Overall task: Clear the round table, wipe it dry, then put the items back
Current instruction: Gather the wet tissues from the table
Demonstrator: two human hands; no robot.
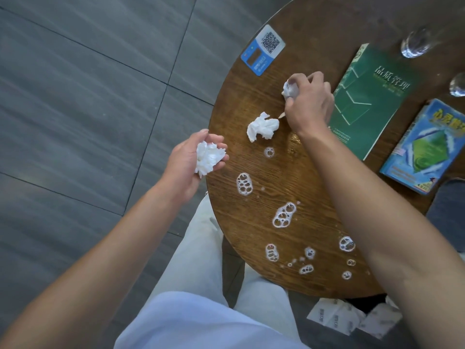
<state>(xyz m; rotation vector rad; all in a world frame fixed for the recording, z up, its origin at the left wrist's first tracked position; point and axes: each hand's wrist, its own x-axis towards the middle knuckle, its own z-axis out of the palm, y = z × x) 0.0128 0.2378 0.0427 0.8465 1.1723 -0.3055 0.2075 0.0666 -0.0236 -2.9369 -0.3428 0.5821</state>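
large grey stone-look floor tiles point(75, 96) with faint pale streaks fill the left half of the view, split by thin dark joint lines point(161, 107) that cross at an angle. at the bottom right, several flat white paper packets point(334, 318) printed with small grey marks lie overlapping on the dark floor. a patch of dark blue denim-like cloth point(450, 210) shows at the right edge; what it belongs to is unclear. pale off-white trousers point(198, 253) and a light blue shirt hem point(191, 323) fill the lower middle.
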